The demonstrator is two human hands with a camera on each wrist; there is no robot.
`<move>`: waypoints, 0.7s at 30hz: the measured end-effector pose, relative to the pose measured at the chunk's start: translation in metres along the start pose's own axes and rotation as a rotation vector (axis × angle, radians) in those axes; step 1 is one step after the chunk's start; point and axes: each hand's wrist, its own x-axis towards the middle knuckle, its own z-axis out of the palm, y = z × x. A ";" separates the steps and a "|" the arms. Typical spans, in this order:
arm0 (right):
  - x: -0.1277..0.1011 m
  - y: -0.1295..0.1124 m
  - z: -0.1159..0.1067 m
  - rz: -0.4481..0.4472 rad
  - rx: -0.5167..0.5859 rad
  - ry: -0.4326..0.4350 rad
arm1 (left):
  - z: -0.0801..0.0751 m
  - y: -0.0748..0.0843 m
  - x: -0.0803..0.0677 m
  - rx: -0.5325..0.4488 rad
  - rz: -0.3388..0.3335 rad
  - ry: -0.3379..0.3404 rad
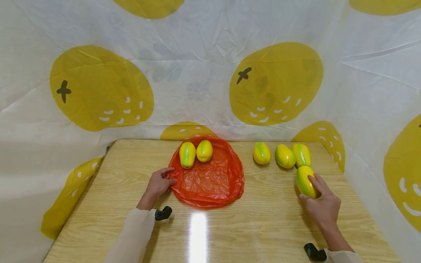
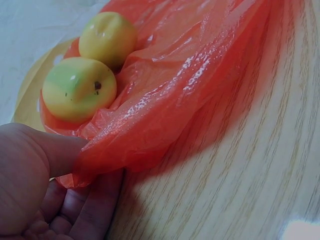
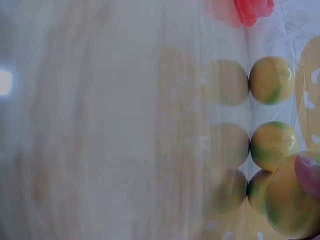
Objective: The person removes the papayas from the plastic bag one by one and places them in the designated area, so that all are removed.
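On the light wooden counter (image 1: 230, 226), as seen from the head view, six yellow-green papaya-shaped fruits are counted. Two lie inside the flattened orange-red plastic bag (image 1: 210, 182), at its far edge, side by side and touching. Three stand loose in a row right of the bag, near the counter's far edge. The sixth fruit (image 1: 305, 181) is gripped by the right hand (image 1: 323, 206), fingers curled round its near side; its long axis runs roughly away from the person, tilted slightly left, and its far end is just beside the rightmost fruit of the row. The bag lies to the left of this fruit, well apart, with the row between in depth only. The left hand (image 1: 158, 185) is at the bag's near-left rim, so it is the nearer hand to the bag; the right hand is the nearer to the loose fruits.

From the left wrist view, the left hand (image 2: 35, 185) is seen pinching a fold of the bag's rim (image 2: 165, 100) between thumb and fingers, the film lifted off the wood. Both bagged fruits are seen just beyond.

From the right wrist view, which is blurred, the held fruit (image 3: 290, 200) is seen under a fingertip (image 3: 309, 175), with three loose fruits beside it.
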 end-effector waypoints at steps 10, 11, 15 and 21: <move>0.004 0.003 -0.004 0.074 0.007 -0.035 | -0.001 0.000 0.000 0.015 -0.001 -0.002; 0.004 0.003 -0.004 0.083 0.006 -0.036 | -0.001 0.000 0.001 0.015 0.000 -0.002; 0.008 0.005 -0.006 0.128 0.019 -0.038 | 0.000 -0.001 0.001 0.018 0.004 -0.006; 0.013 0.008 -0.008 0.194 0.033 -0.074 | -0.001 -0.002 0.001 0.016 -0.003 -0.002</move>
